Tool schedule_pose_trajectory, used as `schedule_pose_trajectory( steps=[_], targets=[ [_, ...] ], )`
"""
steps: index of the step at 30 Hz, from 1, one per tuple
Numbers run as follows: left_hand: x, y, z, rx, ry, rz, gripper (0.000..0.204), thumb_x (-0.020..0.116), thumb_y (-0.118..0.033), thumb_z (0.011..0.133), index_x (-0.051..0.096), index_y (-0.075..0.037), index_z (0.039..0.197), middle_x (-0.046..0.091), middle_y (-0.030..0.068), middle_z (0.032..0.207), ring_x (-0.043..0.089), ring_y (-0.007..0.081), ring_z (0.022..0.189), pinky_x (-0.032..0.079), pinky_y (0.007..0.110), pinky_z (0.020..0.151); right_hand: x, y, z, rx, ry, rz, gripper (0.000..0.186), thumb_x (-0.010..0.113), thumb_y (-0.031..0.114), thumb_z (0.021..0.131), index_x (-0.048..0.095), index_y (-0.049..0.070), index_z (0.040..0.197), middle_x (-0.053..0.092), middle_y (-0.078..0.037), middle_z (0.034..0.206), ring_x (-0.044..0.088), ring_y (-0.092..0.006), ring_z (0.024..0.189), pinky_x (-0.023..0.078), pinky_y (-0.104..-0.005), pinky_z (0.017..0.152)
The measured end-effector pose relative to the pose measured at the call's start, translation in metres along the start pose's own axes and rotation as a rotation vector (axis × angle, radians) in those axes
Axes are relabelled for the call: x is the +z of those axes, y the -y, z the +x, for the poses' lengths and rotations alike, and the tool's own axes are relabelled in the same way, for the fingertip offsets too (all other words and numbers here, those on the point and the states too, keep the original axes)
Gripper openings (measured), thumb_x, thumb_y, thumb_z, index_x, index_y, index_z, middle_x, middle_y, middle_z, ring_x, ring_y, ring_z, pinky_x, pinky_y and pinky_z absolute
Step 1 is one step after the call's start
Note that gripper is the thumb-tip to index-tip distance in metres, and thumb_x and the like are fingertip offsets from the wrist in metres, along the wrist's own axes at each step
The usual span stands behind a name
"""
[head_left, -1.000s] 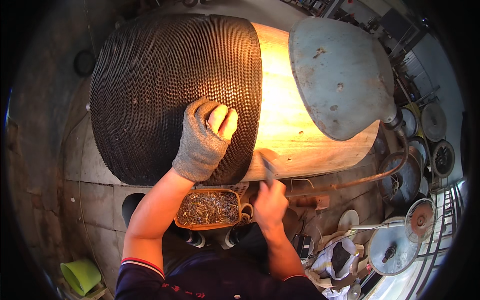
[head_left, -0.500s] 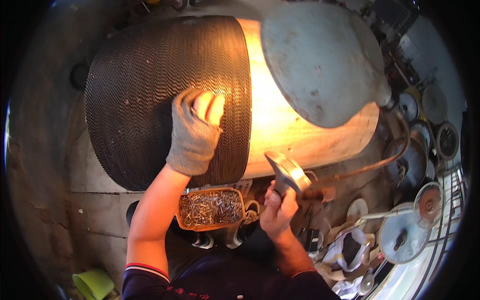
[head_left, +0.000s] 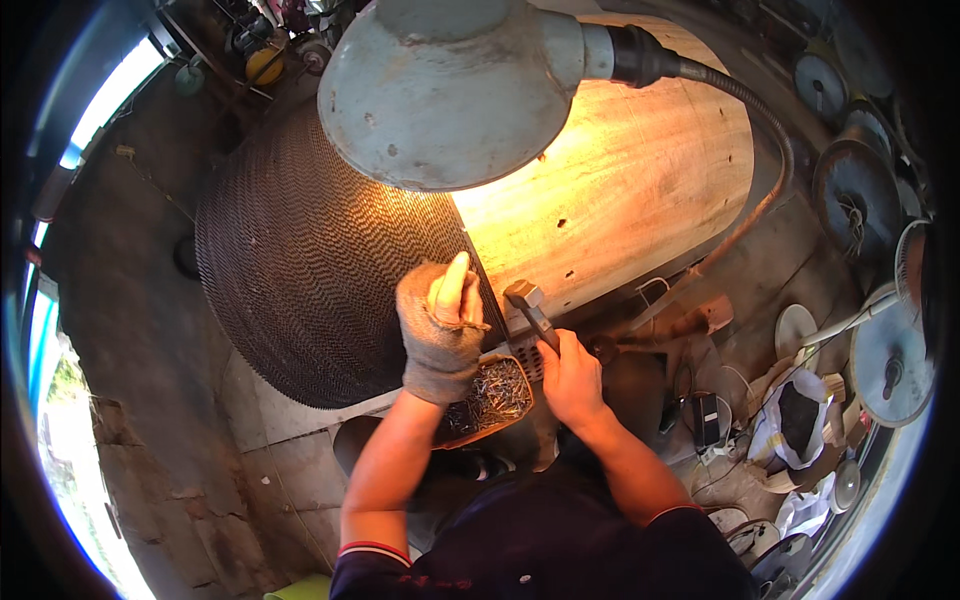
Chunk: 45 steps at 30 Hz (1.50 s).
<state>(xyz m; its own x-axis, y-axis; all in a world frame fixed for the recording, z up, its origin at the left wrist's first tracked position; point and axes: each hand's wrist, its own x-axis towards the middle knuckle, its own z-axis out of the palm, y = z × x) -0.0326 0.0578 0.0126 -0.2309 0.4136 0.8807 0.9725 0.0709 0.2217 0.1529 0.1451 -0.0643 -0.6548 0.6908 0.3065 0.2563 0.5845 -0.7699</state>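
My left hand (head_left: 442, 325), in a grey glove with bare fingertips, is closed at the edge of the dark, densely ridged covering (head_left: 290, 290) on a large wooden drum (head_left: 600, 190). I cannot make out what, if anything, is between its fingertips. My right hand (head_left: 570, 375) grips a hammer (head_left: 525, 298), whose head is just right of my left fingertips, over the edge where covering meets pale wood. Below, partly behind my left hand, is an orange tray (head_left: 478, 430) of small metal pieces. A grey lamp (head_left: 440, 100) hangs over the drum, lighting the wood.
The lamp's flexible neck (head_left: 765, 115) curves down to the right. Round metal discs (head_left: 855, 200), a white sack (head_left: 785, 420) and a black box (head_left: 708, 420) lie at the right. A green container (head_left: 300, 590) shows at the bottom edge, and bright openings (head_left: 65, 420) are at the far left.
The view has shifted and turned, so the lamp now sits over the covering's top. The hammer head has swung leftward, closer to my left fingertips, which are now at the covering's edge.
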Motion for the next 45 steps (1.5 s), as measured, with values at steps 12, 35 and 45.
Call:
schedule_pose_trajectory(
  steps=[12, 35, 45],
  targets=[
    [0.009, -0.026, 0.02, -0.349, 0.198, 0.139, 0.059, 0.073, 0.005, 0.077, 0.061, -0.001, 0.134, 0.067, 0.0084, 0.084, 0.064, 0.0291, 0.081, 0.051, 0.044, 0.077, -0.004, 0.006, 0.018, -0.058, -0.033, 0.141, 0.024, 0.063, 0.02, 0.105, 0.059, -0.002, 0.115, 0.068, -0.026, 0.091, 0.067, -0.047, 0.079, 0.053, -0.048, 0.068],
    [-0.014, -0.066, -0.065, -0.26, 0.275, 0.133, 0.056, 0.078, -0.003, 0.076, 0.061, -0.001, 0.13, 0.064, 0.0155, 0.111, 0.061, 0.0378, 0.098, 0.049, 0.049, 0.09, -0.01, 0.022, 0.037, -0.136, 0.013, 0.0, 0.018, 0.057, 0.015, 0.105, 0.057, -0.003, 0.104, 0.065, -0.03, 0.078, 0.063, -0.0523, 0.071, 0.05, -0.0526, 0.059],
    [-0.022, -0.068, -0.127, -0.318, 0.966, 0.248, 0.016, 0.065, -0.029, 0.095, 0.065, -0.013, 0.094, 0.066, 0.0078, 0.089, 0.065, 0.0284, 0.09, 0.047, 0.044, 0.077, 0.001, 0.011, 0.04, -0.063, 0.004, 0.189, 0.026, 0.052, 0.025, 0.109, 0.057, -0.001, 0.104, 0.06, -0.007, 0.072, 0.056, -0.0132, 0.061, 0.043, -0.0311, 0.054]
  ],
)
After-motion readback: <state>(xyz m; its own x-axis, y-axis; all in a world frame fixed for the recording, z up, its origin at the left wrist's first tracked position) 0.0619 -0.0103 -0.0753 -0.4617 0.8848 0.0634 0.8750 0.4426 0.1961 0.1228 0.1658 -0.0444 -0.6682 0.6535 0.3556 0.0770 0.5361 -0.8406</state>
